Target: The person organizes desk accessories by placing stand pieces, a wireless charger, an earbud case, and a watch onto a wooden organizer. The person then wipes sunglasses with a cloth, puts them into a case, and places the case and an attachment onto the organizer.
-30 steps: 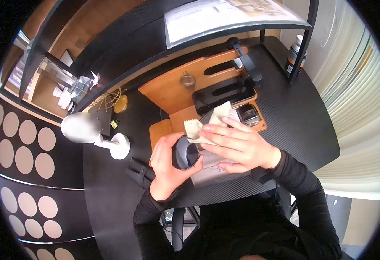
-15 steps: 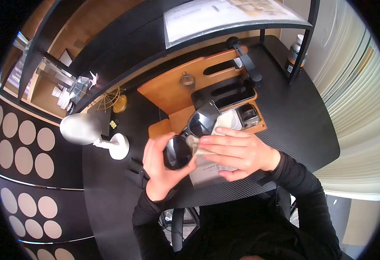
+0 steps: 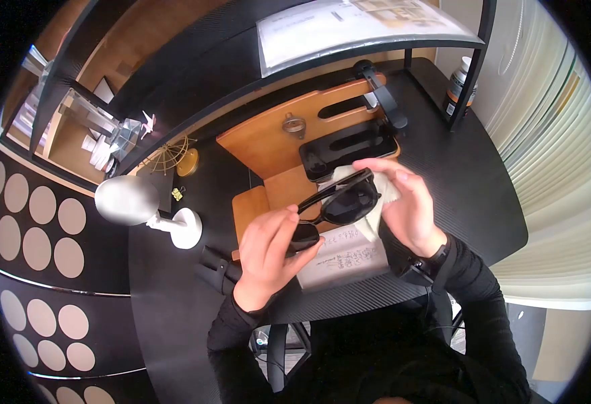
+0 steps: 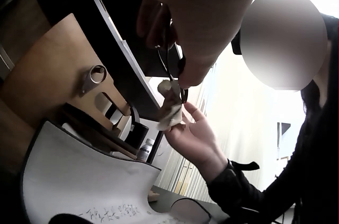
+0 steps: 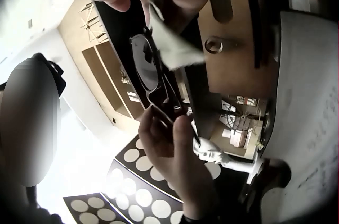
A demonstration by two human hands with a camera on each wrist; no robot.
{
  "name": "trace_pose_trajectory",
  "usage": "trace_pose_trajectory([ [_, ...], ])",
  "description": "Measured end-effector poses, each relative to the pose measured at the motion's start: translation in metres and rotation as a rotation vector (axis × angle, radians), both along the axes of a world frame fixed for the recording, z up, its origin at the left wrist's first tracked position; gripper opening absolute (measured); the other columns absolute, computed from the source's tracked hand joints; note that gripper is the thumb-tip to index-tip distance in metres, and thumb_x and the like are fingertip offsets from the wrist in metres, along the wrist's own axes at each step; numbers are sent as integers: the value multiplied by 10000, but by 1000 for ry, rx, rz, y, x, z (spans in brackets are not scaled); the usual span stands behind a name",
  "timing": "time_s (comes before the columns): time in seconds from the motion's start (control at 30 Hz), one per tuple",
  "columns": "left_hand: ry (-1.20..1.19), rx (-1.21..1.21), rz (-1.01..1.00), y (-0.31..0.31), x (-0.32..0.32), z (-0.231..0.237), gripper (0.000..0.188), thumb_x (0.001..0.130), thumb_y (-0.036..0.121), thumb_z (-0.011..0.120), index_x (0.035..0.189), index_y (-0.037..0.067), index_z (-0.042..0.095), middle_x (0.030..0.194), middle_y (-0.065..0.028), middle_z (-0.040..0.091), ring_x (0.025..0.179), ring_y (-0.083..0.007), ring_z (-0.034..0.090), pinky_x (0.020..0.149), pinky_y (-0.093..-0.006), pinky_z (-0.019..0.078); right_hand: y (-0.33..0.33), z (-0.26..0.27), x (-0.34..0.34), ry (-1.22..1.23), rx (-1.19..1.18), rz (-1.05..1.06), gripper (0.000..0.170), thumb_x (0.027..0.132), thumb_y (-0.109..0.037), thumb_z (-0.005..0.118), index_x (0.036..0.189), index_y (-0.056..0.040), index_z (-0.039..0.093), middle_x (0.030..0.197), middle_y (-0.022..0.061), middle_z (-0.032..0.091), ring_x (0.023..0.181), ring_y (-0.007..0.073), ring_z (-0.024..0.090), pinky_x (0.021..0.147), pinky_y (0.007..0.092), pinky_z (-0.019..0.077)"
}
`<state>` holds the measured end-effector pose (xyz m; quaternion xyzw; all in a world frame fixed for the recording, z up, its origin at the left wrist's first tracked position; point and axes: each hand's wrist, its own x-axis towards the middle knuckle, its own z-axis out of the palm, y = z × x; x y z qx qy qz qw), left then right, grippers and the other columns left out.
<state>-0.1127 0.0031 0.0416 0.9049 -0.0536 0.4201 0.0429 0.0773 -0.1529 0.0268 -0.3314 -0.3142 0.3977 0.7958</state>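
Below me, a black ridged desk is spreading out. For wiping well, I should be steadying the sunglasses by their frame and keeping the pale cloth flat. My left hand is pinching one end; the other lens is sitting just left of my right hand, which is bearing the cloth, its half-hidden fingers perhaps gripping; I cannot tell.

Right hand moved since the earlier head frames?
Yes: in the head view, the right hand has shifted up and right relative to the unmoved written sheet.
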Motion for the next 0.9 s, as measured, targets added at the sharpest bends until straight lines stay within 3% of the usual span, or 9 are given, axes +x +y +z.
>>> trace_pose_trajectory([
  [0.1,19,16,37,-2,1,-2,749,634,92,920,1272,-23,545,1153,-200,664,991,-327,670,843,-395,564,6,-1,-3,132,23,57,635,944,-416,443,1331,81,523,1313,190,597,1189,256,599,1046,375,449],
  [0.3,-38,-110,74,-1,4,5,627,648,91,907,1185,-42,612,1177,-200,673,1067,-339,683,884,-373,569,4,-21,8,207,81,170,375,1035,-238,478,1302,4,580,1274,171,639,1099,228,661,905,347,549],
  [0.4,5,-140,90,-1,3,11,648,661,105,910,1203,-46,589,1221,-223,662,1108,-336,678,913,-364,558,-2,-16,13,-111,-246,77,322,1037,-217,503,1230,6,633,1196,128,678,1094,189,656,905,306,523],
  [0.43,4,-140,91,-1,2,8,648,661,105,910,1203,-46,589,1221,-223,662,1108,-336,678,913,-364,558,1,-16,11,-113,-246,78,322,1037,-217,503,1230,6,633,1196,128,678,1094,189,656,905,306,523],
  [0.5,4,-324,70,-2,2,2,759,667,146,919,1278,-50,513,1268,-211,649,1125,-317,676,941,-367,545,6,-16,8,-258,-50,-391,328,1036,-197,484,1248,11,621,1223,129,668,1137,187,632,972,322,490],
  [0.57,61,-350,85,-4,1,0,805,673,158,917,1310,-43,469,1277,-196,650,1138,-306,671,956,-368,536,4,-13,5,-384,-50,-477,352,999,-190,512,1276,2,615,1285,159,642,1212,257,604,1081,404,424],
  [0.63,116,-377,101,-8,-2,-1,851,680,171,916,1343,-37,424,1287,-180,651,1151,-295,666,971,-369,526,4,-12,-2,-1216,28,-604,439,954,-217,565,1336,-1,579,1356,198,591,1316,322,531,1145,486,346],
  [0.7,227,-388,25,-10,-6,2,989,683,120,897,1419,13,245,1266,-231,632,1191,-327,627,1046,-417,460,5,-8,-18,-1531,-65,-458,533,924,-251,607,1386,5,533,1392,219,554,1394,341,447,1182,536,267],
  [0.9,149,-327,-23,-7,-2,-3,1078,635,91,904,1440,78,188,1220,-214,600,1224,-345,563,1000,-434,502,6,-11,-25,-1488,-22,-313,581,940,-265,605,1438,3,473,1454,202,496,1424,310,408,1194,520,261],
])
